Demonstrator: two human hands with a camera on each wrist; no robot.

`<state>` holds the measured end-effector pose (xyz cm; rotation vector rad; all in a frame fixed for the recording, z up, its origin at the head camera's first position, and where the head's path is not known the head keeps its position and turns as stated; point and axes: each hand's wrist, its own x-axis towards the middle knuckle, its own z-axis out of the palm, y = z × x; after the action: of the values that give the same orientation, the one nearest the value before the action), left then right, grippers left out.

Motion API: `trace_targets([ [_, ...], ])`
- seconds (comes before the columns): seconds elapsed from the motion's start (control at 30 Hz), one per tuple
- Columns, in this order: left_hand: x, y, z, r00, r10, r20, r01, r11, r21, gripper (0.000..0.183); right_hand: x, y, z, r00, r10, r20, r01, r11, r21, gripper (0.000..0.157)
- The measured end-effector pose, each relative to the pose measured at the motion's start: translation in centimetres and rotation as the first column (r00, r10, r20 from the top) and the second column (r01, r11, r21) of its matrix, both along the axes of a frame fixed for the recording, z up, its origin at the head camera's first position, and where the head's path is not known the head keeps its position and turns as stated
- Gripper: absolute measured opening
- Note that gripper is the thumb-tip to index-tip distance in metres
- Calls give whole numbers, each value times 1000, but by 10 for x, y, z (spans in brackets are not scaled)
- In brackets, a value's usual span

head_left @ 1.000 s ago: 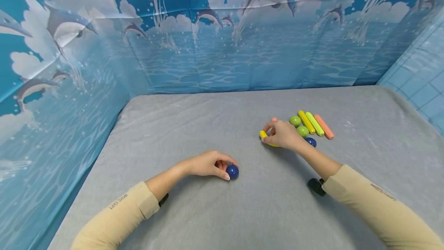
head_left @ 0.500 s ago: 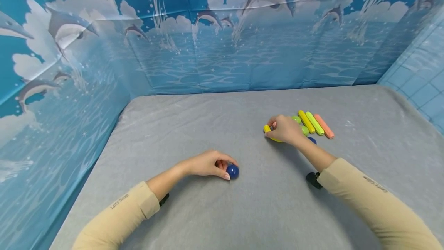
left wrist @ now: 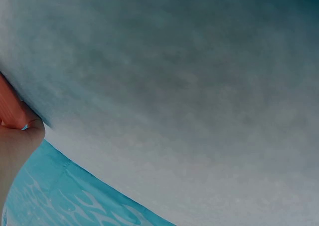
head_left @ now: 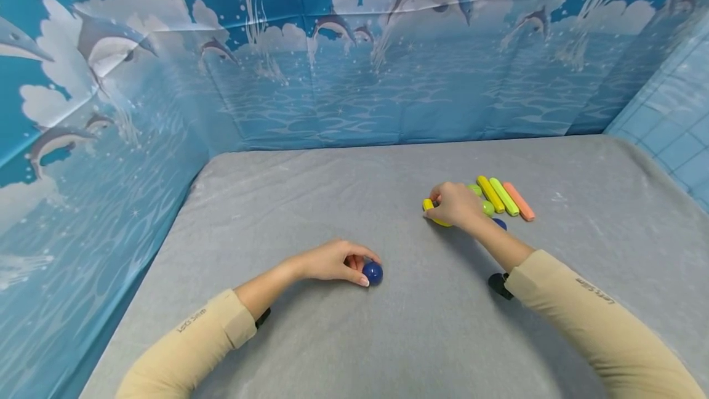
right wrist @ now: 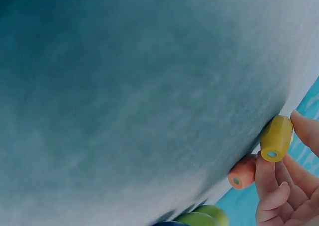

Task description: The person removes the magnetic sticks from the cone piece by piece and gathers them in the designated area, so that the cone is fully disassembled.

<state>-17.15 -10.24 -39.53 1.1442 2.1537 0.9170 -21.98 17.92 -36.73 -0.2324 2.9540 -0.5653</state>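
In the head view my left hand (head_left: 330, 261) holds a glossy dark blue ball (head_left: 373, 273) between thumb and fingers, low on the grey cloth. The left wrist view shows only part of that hand (left wrist: 20, 141) at its left edge, with the ball out of sight. Farther right, my right hand (head_left: 461, 207) pinches a short yellow stick (right wrist: 277, 138) between thumb and fingers. An orange stick (right wrist: 243, 172) lies right beside the yellow one in the right wrist view; the hand hides it in the head view.
Past the right hand, two green balls (head_left: 488, 207) and a second blue ball (head_left: 500, 224) sit partly hidden. Beside them lie another yellow stick (head_left: 490, 194), a lime stick (head_left: 504, 197) and an orange stick (head_left: 519, 202). A dolphin-print curtain (head_left: 354, 91) hangs behind the grey cloth (head_left: 388, 337).
My right hand has shifted slightly right and away from me with the yellow stick, covering the orange stick's end and more of the green balls. The left hand stays at the blue ball.
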Motion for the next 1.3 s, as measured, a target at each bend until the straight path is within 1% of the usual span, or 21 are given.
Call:
trace_targets([
  [0.17, 0, 0, 0, 1000, 4, -14, -4, 1000, -5, 41, 1, 2, 0, 1000, 3, -25, -3, 1000, -5, 36],
  [0.33, 0, 0, 2, 999, 15, -34, -16, 1000, -12, 43, 1, 5, 0, 1000, 9, -26, -10, 1000, -23, 35],
  [0.53, 0, -6, 6, 998, 54, -33, -54, 998, -12, 47, 4, 8, 5, 999, 24, -34, -26, 997, -68, 31],
  [0.6, 0, -10, 6, 997, 70, -34, -71, 997, -24, 49, 7, 7, 6, 997, 49, -58, -54, 994, -91, 29],
  [0.67, -1, -14, 7, 996, 77, -53, -78, 996, -34, 51, 10, 5, 7, 994, 84, -69, -93, 987, -133, 28],
  [0.73, -1, -18, 8, 994, 79, -78, -82, 996, -45, 52, 15, 0, 9, 989, 135, -60, -144, 971, -191, 27],
  [0.77, -1, -19, 10, 993, 76, -90, -81, 996, -46, 52, 17, -4, 10, 985, 165, -39, -170, 957, -236, 28],
  [0.83, -1, -21, 12, 991, 69, -118, -75, 996, -49, 53, 24, -13, 10, 974, 222, 51, -191, 917, -351, 29],
  [0.87, -1, -21, 14, 989, 66, -131, -73, 996, -49, 53, 28, -18, 10, 963, 248, 105, -186, 894, -408, 30],
  [0.93, -1, -22, 15, 986, 61, -153, -71, 996, -57, 50, 36, -28, 9, 932, 294, 213, -153, 850, -503, 32],
  [0.97, -1, -22, 16, 985, 58, -161, -68, 996, -59, 48, 40, -33, 8, 912, 309, 268, -123, 832, -540, 33],
  [1.0, 0, -22, 16, 984, 54, -168, -65, 996, -62, 46, 44, -38, 7, 894, 317, 316, -92, 821, -564, 34],
  [1.07, 1, -22, 15, 983, 47, -178, -59, 996, -65, 41, 51, -47, 5, 865, 329, 380, -48, 807, -588, 35],
  [1.13, 2, -21, 14, 983, 43, -179, -55, 996, -66, 37, 57, -55, 3, 846, 337, 413, -32, 806, -591, 36],
  [1.23, 3, -20, 13, 982, 42, -182, -55, 996, -66, 37, 63, -64, 0, 839, 345, 420, -37, 807, -589, 35],
  [1.3, 3, -19, 12, 983, 42, -179, -55, 996, -67, 38, 65, -68, -3, 837, 365, 408, -62, 803, -593, 34],
])
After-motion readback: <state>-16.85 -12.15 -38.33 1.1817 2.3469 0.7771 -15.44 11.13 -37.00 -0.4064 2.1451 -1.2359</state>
